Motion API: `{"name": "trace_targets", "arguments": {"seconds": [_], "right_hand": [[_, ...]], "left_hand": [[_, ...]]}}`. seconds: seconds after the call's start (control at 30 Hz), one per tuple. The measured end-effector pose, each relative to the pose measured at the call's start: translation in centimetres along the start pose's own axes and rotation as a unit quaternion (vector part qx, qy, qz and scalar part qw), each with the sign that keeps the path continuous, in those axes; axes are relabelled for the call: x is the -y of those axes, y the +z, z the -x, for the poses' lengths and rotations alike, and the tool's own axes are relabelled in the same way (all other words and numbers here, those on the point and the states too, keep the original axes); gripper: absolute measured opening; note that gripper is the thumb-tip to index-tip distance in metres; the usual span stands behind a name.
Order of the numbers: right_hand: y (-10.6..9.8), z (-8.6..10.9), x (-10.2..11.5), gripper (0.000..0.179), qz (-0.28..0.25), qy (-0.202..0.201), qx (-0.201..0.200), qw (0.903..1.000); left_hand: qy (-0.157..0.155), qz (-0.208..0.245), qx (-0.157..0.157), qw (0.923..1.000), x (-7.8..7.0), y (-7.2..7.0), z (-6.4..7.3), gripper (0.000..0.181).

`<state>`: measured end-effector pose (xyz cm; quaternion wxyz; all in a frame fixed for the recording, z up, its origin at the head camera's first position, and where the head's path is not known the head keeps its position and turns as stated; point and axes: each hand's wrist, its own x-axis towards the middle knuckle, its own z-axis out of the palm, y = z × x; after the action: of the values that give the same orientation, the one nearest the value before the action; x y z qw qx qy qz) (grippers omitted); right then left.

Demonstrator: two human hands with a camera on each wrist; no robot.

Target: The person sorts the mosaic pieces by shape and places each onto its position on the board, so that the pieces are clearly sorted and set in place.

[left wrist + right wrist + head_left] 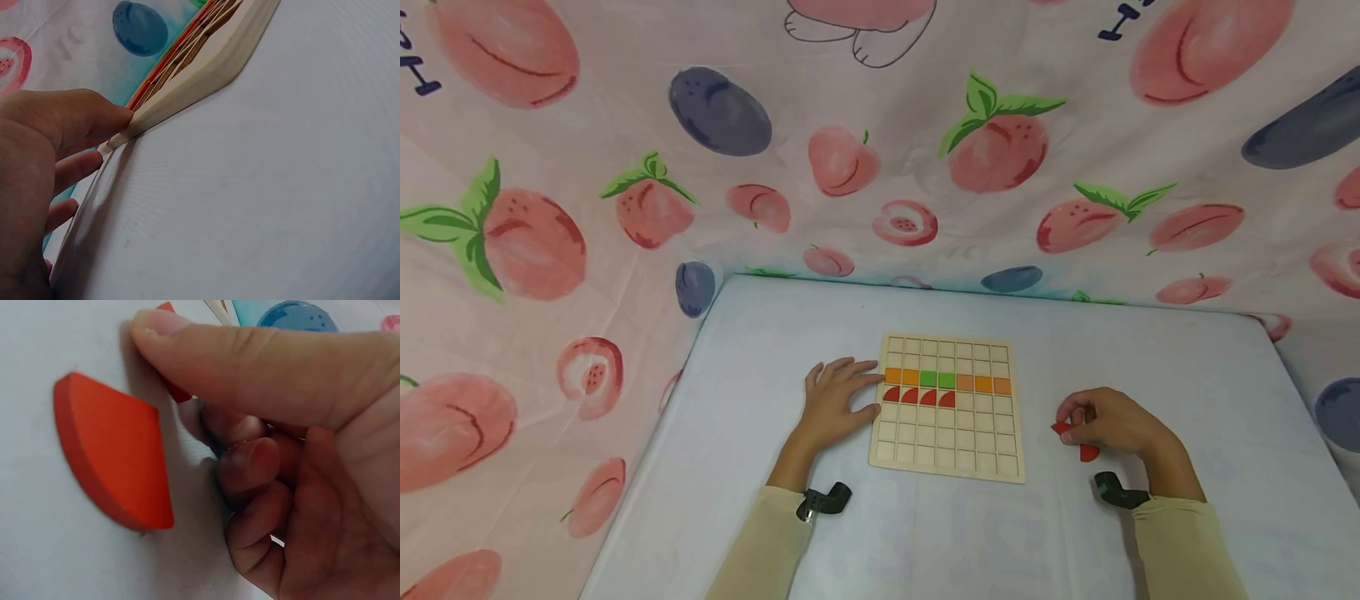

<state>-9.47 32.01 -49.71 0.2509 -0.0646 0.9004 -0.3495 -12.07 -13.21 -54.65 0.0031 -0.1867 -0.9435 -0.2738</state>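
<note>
A wooden grid board [946, 458] lies on the table. One row is filled with orange squares [983, 384] and green squares [928, 379]; several red quarter-circle pieces [891, 394] sit in the left cells of the row below. My left hand [837, 407], fingers spread, touches the board's left edge with its fingertips and thumb. In the left wrist view, the thumb [103, 115] rests against the wooden rim [181, 100]. To the right of the board, my right hand [1108, 423] pinches a red quarter-circle piece [1059, 427], mostly hidden behind the thumb in the right wrist view. Another red quarter-circle [119, 456] lies just below that hand.
A white cloth [955, 542] covers the table. Fruit-printed fabric [850, 100] hangs behind and at the left side. Black wrist-worn devices [826, 500] are on both forearms.
</note>
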Motion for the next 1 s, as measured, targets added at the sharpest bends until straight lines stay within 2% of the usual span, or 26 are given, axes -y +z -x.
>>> {"name": "trace_targets", "arguments": {"seconds": [0.43, 0.7, 1.0], "right_hand": [[0.0, 0.1, -0.1, 0.023, 0.001, -0.011, 0.003, 0.9999], [0.2, 0.1, 0.3, 0.024, 0.012, 0.001, 0.012, 0.9998], [0.3, 0.0, 1.1, 0.016, -0.012, -0.003, 0.018, 0.9998]], "left_hand": [[0.002, -0.001, 0.02, 0.9998, 0.1, 0.0, 0.0, 0.046], [0.006, -0.001, 0.016, 0.9999, 0.1, 0.0, 0.0, 0.045], [0.007, -0.003, 0.013, 0.9999, 0.3, 0.2, 0.0, 0.045]]}}
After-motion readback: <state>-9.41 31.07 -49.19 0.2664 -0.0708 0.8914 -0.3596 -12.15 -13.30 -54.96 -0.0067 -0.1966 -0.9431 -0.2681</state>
